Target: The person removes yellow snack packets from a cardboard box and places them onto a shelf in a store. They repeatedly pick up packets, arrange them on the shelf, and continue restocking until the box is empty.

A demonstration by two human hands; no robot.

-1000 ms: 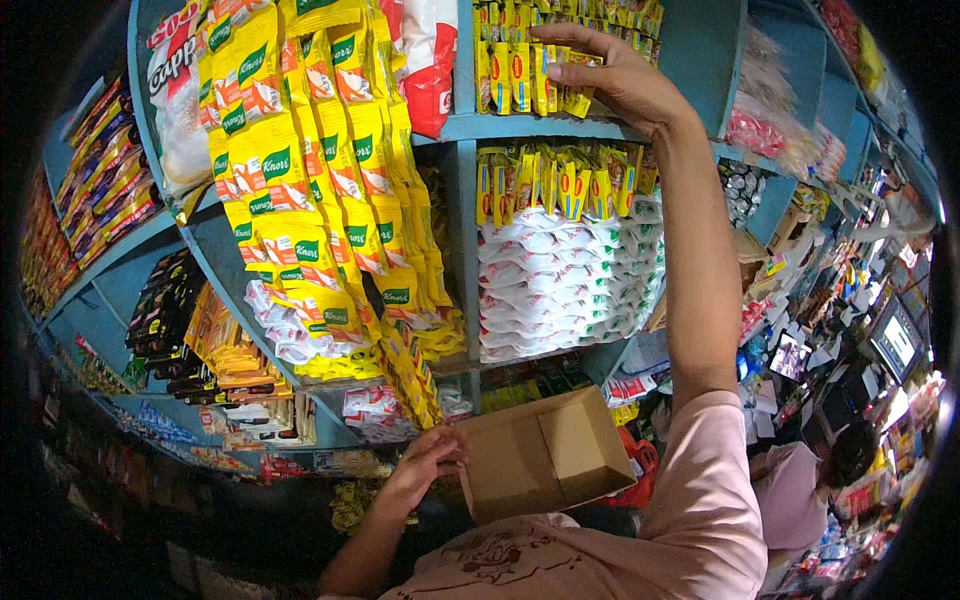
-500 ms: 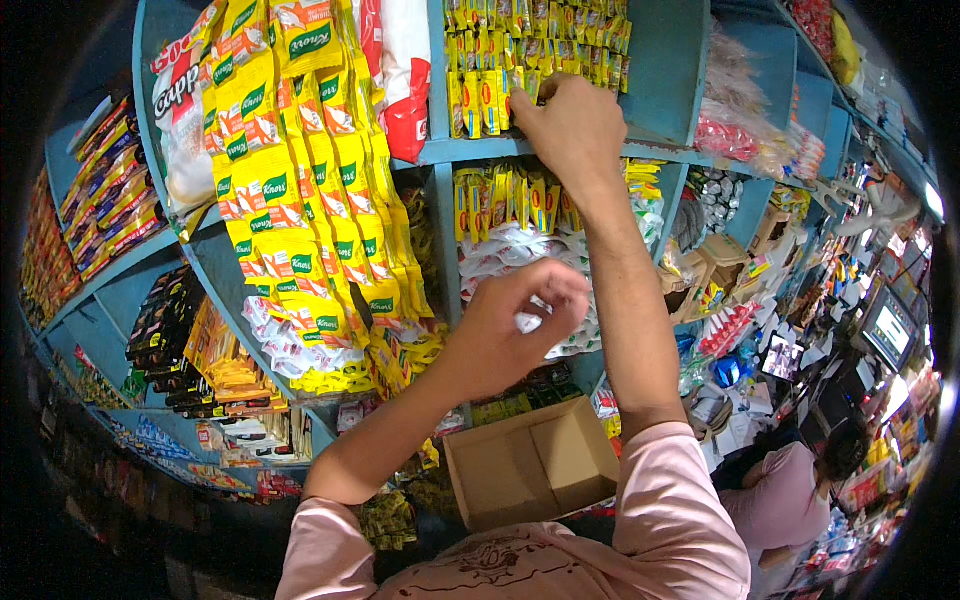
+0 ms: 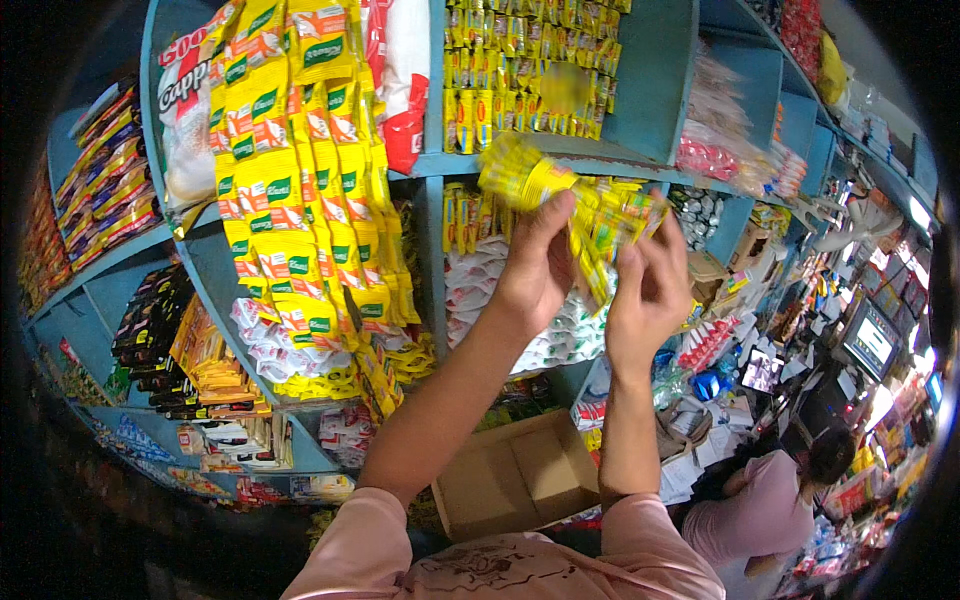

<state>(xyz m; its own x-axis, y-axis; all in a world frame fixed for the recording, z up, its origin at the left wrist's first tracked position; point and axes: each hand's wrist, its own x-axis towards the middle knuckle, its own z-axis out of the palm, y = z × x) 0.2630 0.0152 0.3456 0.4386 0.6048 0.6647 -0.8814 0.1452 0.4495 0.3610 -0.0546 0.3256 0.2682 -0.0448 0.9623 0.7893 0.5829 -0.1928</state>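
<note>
Free room: the bare right part of the upper shelf bay and the interior of the open cardboard box. Obstacles: hanging yellow packets curtain the bays behind; left hand, right hand and sachet bundle (partly blurred) screen the white packets.

The small, shiny yellow plastic sachets in a folded bundle were flecked with green. Long hanging strips of flat yellow plastic packets repeated one pattern: a green patch and an orange-and-white panel on each. Rows of narrow yellow sachets carried small red marks. The tall, smooth plastic bag was white above and red below. Puffy white plastic packets bore touches of red and green. The painted shelving was blue, the open rectangular cardboard box plain brown, and the short-sleeved cloth shirt pale pink with a dark printed design.
</note>
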